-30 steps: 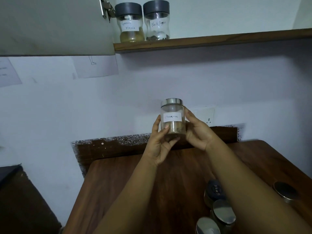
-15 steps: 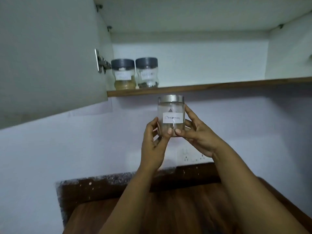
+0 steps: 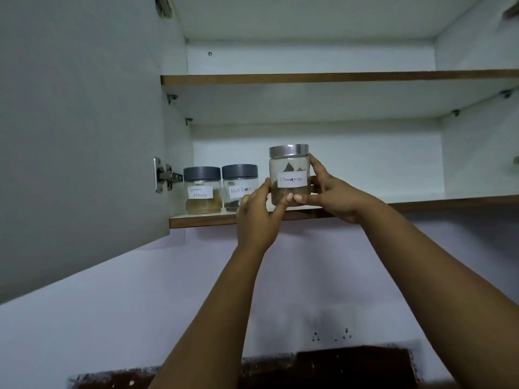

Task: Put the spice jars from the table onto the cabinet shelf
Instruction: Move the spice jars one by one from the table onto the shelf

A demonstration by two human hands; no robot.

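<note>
head | cinnamon jar (image 3: 289, 175): clear glass, silver metal lid, white handwritten label, brown powder low inside, upright | held at front edge of lower shelf (image 3: 421, 202), contact with shelf unclear | left hand (image 3: 257, 217) and right hand (image 3: 334, 196) both gripping jar sides, thumbs pressed on front | just right of black pepper jar (image 3: 240, 186), garam masala jar (image 3: 202, 189) toward left end

- The lower cabinet shelf (image 3: 421, 202) is a white board with a brown front edge.
- Garam masala jar (image 3: 202, 190), grey lid, stands upright at the shelf's left end, near the front edge.
- Black pepper jar (image 3: 239, 183), grey lid, stands just right of it, the two almost touching.
- The upper shelf (image 3: 337, 78) shows only its brown front edge and white underside.
</note>
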